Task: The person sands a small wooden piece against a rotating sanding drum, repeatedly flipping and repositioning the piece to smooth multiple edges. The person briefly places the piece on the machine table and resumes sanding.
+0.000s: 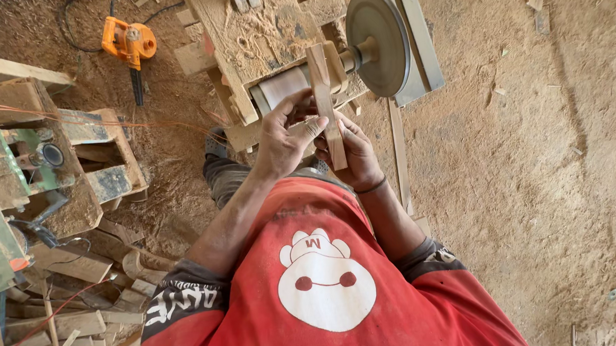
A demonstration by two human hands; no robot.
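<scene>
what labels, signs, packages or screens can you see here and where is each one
No packages, signs or screens show.
Shirt print: on the red shirt's front, below the hands; a round white cartoon head with two dark oval eyes joined by a line.
Sleeve print: white block lettering on the dark left sleeve, lower left.
Both hands, left hand and right hand, keep a grip on a plain wooden piece with no label.

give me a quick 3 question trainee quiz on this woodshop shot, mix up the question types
1. True or false: both hands grip the wooden piece.
2. What does the piece's top end meet? A) the sanding drum B) the grey disc C) the orange power tool
3. Fill in: the orange power tool lies on the ___.

Key
1. True: left hand and right hand both hold it.
2. A
3. ground, dusty with sawdust
</scene>
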